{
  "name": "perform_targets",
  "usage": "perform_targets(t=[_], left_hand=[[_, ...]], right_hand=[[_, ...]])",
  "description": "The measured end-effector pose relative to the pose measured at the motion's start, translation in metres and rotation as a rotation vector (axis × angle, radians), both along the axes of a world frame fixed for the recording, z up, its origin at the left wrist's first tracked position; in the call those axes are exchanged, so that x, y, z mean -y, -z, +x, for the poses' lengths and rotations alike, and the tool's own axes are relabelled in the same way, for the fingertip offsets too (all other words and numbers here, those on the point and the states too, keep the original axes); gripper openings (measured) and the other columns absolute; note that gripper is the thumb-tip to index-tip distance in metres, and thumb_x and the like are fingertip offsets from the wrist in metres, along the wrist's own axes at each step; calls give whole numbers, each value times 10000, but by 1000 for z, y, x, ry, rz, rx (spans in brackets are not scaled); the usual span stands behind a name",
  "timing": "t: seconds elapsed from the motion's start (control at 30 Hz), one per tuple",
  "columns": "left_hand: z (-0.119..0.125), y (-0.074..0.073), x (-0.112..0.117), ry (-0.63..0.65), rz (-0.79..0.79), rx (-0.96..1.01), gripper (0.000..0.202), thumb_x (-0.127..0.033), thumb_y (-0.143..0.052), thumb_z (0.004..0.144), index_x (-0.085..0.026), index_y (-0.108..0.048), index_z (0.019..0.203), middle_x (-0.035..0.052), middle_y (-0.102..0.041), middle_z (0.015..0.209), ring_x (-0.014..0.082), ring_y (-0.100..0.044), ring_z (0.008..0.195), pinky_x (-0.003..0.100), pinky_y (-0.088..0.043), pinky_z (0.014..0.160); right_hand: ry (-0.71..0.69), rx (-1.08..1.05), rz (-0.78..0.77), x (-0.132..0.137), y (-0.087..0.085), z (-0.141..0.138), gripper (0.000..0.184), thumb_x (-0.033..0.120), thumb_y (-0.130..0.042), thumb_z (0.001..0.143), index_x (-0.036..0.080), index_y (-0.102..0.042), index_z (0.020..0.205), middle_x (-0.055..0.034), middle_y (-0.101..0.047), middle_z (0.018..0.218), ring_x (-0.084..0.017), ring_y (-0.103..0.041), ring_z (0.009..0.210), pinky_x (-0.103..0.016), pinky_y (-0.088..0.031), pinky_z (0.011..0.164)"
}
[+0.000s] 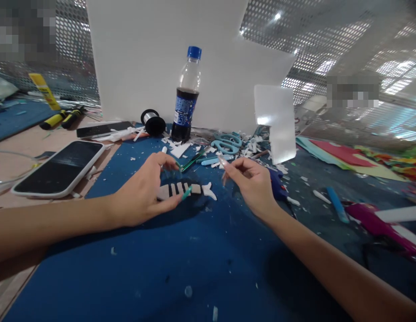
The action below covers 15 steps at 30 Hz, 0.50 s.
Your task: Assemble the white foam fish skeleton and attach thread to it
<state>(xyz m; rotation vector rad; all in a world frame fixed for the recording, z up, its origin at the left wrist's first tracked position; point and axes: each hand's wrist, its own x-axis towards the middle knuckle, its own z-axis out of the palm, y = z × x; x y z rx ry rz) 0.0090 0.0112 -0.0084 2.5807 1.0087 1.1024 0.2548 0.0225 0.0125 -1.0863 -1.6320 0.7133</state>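
A small white foam fish skeleton (186, 189) lies on the blue cutting mat (181, 259). My left hand (145, 190) curls around its left end, thumb and fingers closed on it. My right hand (250, 183) hovers just right of the fish's tail, fingers pinched together, holding nothing I can make out. A green-handled tool (191, 162) lies just behind the fish.
A cola bottle (186, 96) and a black wire spool (153, 122) stand before a white board. Blue scissors (226, 144), foam scraps, a blue glue gun (277, 184) and a phone (58, 168) lie around. Coloured paper sheets (345, 156) sit at right.
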Motion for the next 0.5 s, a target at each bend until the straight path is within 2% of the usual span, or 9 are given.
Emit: perform_targets(t=[0.1,0.2,0.27,0.33,0.4,0.5], left_hand=[[0,1,2,-130,41,-254,590,-604,-590,719,-185,-350,1056,101,-453,1045,276,-468,944,474,-473,797],[-1,0,1,-209,-19,-351,654,-677,-575,676,-173,-374,1041,108,-465,1052,272,-459,926,460,-472,790],[-1,-1,1,-222,-65,-356,631,-663,-558,703,-169,-376,1051,107,-471,1053,264,-460,923,449,-471,793],[-1,-1,0,-222,-103,-358,591,-641,-533,738,-175,-368,1062,101,-475,1053,263,-461,938,449,-469,803],[0,-1,0,-215,-142,-357,559,-627,-513,760,-182,-362,1063,94,-478,1041,264,-468,946,451,-466,811],[-1,-1,-2,-211,-209,-344,530,-609,-505,776,-188,-360,1065,90,-477,1022,269,-483,951,448,-470,799]], right_hand=[[12,126,70,-2,3,4,374,394,-577,842,186,-553,531,-3,-585,521,-121,-537,440,-298,-445,513],[-35,272,185,-2,4,7,448,404,-394,931,197,-593,587,-19,-592,529,-153,-556,524,-348,-457,644],[-109,410,262,-1,3,8,386,398,-366,933,195,-638,748,-57,-644,699,-197,-578,710,-393,-434,764],[-185,538,272,0,1,9,288,403,-440,887,188,-606,983,-95,-629,950,-245,-536,933,-423,-407,849],[-258,653,210,1,-1,9,395,389,-540,816,191,-503,1156,-113,-554,1120,-279,-456,1074,-441,-393,896],[-339,784,133,3,-2,8,541,338,-594,756,205,-402,1244,-120,-482,1189,-303,-405,1110,-465,-380,916]])
